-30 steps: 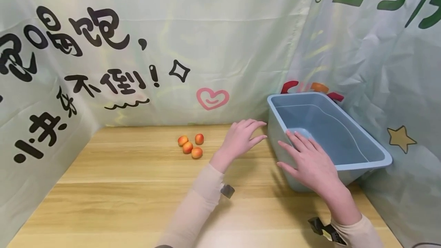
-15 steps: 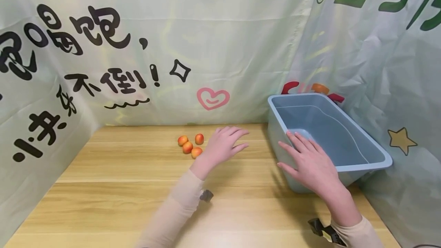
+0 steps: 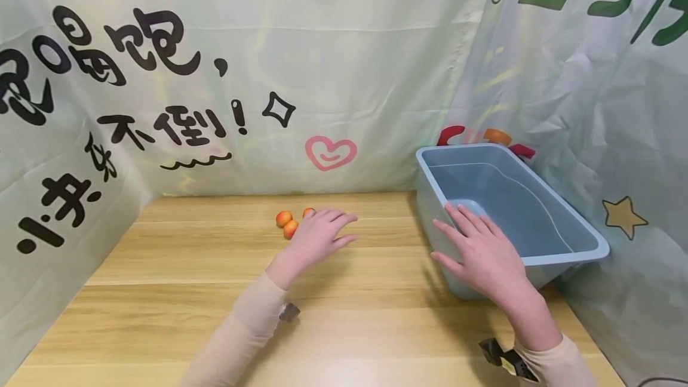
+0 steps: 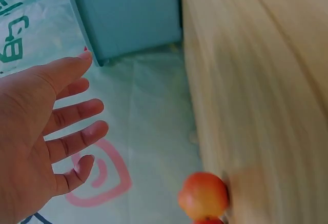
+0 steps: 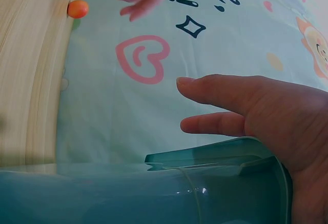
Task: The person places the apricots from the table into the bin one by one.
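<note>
Several small orange-red fruits [image 3: 283, 218], apricot-like, lie grouped on the wooden table. My left hand [image 3: 317, 235] hovers just right of them with its fingers extended, and in the head view it partly covers the group. Nothing shows in that palm in the left wrist view, where a fruit [image 4: 204, 195] sits below it. On the right stands a blue-grey plastic bin [image 3: 567, 258] whose visible inside holds nothing. My right hand [image 3: 486, 255] is spread at the bin's near left rim; whether it touches the rim I cannot tell.
A printed cloth backdrop [image 3: 376, 88] closes off the back and sides of the wooden table [image 3: 161, 309]. The bin stands close to the right cloth wall. A dark cable [image 3: 658, 381] shows at the lower right corner.
My left hand has moved left and slightly down, away from the bin and toward the fruits, now covering some of them. The right hand and the bin have stayed in place.
</note>
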Tool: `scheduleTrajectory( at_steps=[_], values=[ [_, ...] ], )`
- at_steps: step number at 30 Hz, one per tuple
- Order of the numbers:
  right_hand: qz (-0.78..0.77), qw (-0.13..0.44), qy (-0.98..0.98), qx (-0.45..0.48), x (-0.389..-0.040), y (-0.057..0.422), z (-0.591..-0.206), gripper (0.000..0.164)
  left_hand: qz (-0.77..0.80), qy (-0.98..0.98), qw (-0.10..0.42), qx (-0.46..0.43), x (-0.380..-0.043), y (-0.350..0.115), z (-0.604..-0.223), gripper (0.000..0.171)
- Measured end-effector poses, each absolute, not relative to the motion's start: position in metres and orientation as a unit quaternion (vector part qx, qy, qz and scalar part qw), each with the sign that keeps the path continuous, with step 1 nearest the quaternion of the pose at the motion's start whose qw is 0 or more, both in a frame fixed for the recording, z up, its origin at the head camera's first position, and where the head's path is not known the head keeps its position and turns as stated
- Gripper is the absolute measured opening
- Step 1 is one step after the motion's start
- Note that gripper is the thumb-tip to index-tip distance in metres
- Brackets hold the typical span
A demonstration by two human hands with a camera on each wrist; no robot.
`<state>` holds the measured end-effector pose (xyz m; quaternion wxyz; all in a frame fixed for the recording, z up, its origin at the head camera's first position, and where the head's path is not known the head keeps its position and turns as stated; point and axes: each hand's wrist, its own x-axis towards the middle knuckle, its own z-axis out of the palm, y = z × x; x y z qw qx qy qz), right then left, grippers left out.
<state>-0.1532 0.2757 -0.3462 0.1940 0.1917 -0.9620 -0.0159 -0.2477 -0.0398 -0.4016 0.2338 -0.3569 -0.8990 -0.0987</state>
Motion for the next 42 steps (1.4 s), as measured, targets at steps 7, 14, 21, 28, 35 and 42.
scheduleTrajectory(
  at_steps=[7, 14, 21, 28, 35, 42],
  values=[
    [-0.018, 0.192, -0.963, 0.191, -0.153, 0.275, -0.346, 0.061, -0.078, -0.919, 0.196, -0.334, -0.249, -0.062, -0.418, 0.041],
    [-0.017, 0.191, -0.963, 0.190, -0.154, 0.275, -0.346, 0.061, -0.054, -0.929, 0.169, -0.326, -0.247, -0.078, -0.427, 0.041],
    [-0.021, 0.187, -0.964, 0.189, -0.153, 0.275, -0.345, 0.062, -0.039, -0.940, 0.148, -0.304, -0.251, -0.097, -0.430, 0.042],
    [-0.024, 0.186, -0.964, 0.187, -0.153, 0.275, -0.345, 0.062, -0.028, -0.948, 0.127, -0.289, -0.256, -0.106, -0.429, 0.047],
    [-0.026, 0.185, -0.965, 0.186, -0.153, 0.274, -0.345, 0.062, -0.021, -0.954, 0.111, -0.279, -0.263, -0.109, -0.431, 0.049],
    [-0.024, 0.186, -0.965, 0.185, -0.153, 0.275, -0.346, 0.061, -0.012, -0.955, 0.107, -0.277, -0.264, -0.108, -0.431, 0.050]
  ],
)
